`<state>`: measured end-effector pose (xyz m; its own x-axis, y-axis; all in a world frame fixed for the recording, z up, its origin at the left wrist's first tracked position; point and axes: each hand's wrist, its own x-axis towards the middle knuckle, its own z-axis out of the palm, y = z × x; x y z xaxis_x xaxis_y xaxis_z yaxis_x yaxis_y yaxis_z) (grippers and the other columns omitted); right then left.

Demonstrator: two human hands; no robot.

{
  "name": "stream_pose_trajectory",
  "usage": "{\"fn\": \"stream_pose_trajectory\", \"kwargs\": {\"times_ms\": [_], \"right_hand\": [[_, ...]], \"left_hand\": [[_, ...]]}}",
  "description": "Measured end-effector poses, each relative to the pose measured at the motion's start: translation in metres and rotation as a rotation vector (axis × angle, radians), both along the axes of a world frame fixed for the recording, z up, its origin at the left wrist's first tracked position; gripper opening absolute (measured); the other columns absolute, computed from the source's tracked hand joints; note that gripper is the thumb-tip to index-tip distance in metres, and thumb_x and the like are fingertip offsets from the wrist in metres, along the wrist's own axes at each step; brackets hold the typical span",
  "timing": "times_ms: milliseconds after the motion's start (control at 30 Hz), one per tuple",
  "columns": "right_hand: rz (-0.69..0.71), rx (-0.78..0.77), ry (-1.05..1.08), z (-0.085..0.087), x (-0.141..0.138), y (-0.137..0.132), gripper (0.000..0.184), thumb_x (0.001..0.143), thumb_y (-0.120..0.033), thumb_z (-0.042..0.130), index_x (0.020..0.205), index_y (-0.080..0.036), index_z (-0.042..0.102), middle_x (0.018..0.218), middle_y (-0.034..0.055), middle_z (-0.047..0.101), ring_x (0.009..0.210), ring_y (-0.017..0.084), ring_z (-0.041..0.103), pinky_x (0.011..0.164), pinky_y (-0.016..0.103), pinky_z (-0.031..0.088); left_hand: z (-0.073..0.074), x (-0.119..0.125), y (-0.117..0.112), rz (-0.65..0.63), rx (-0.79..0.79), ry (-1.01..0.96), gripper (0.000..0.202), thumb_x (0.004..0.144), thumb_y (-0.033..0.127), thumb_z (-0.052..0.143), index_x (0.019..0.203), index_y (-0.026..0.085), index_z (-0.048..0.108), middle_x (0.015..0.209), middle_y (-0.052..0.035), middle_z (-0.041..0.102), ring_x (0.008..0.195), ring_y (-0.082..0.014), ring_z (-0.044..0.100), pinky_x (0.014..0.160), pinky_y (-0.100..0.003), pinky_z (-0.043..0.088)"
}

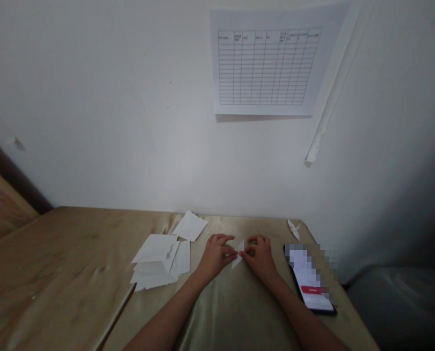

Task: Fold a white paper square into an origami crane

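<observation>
Between my two hands a small piece of folded white paper (238, 255) stands out against the gold-brown covered surface (235, 312). From the left, my left hand (218, 252) pinches its edge with thumb and finger. My right hand (258, 256) grips the opposite edge, fingers curled. The paper has a narrow, slanted shape with pointed ends; its inner folds are too small to make out. Left of my hands lies a loose stack of white paper sheets (155, 263), with a separate white sheet (190, 226) just behind it.
A phone (308, 280) with a lit, partly blurred screen lies to the right. Behind it, near the far right corner, rests a small folded paper figure (294, 229). The white wall (129, 146) rises at the back, bearing a printed table sheet (268, 68).
</observation>
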<state>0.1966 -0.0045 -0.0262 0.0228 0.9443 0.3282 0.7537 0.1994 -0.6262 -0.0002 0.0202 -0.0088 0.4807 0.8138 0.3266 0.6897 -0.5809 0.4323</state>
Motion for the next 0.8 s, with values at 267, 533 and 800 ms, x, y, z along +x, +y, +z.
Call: {"fn": "stream_pose_trajectory", "kwargs": {"times_ms": [267,533,800], "right_hand": [[-0.018,0.009,-0.002,-0.002,-0.001,0.001,0.011,0.079,-0.028,0.075,0.069,-0.024,0.076,0.111,0.0104,0.065,0.118,0.029,0.047,0.108,0.043,0.037],[-0.018,-0.026,-0.007,-0.004,-0.002,0.002,0.012,0.081,-0.030,0.074,0.070,-0.025,0.077,0.111,0.0097,0.065,0.119,0.029,0.047,0.109,0.042,0.035],[-0.030,-0.044,-0.043,0.001,-0.004,0.001,0.015,0.083,-0.032,0.071,0.072,-0.024,0.077,0.112,0.0100,0.065,0.118,0.028,0.048,0.109,0.041,0.036]], "left_hand": [[0.003,-0.001,-0.003,0.068,-0.116,0.074,0.019,0.077,0.045,0.081,0.095,0.039,0.081,0.142,0.0001,0.061,0.130,-0.0306,0.049,0.116,-0.055,0.029],[0.012,-0.004,-0.007,0.121,-0.196,0.188,0.032,0.075,0.047,0.082,0.107,0.048,0.076,0.154,0.0021,0.049,0.139,-0.0345,0.041,0.116,-0.058,0.027],[0.022,-0.005,-0.011,0.124,-0.259,0.258,0.042,0.075,0.048,0.082,0.115,0.050,0.071,0.155,0.0009,0.047,0.144,-0.0375,0.036,0.116,-0.063,0.025]]}}
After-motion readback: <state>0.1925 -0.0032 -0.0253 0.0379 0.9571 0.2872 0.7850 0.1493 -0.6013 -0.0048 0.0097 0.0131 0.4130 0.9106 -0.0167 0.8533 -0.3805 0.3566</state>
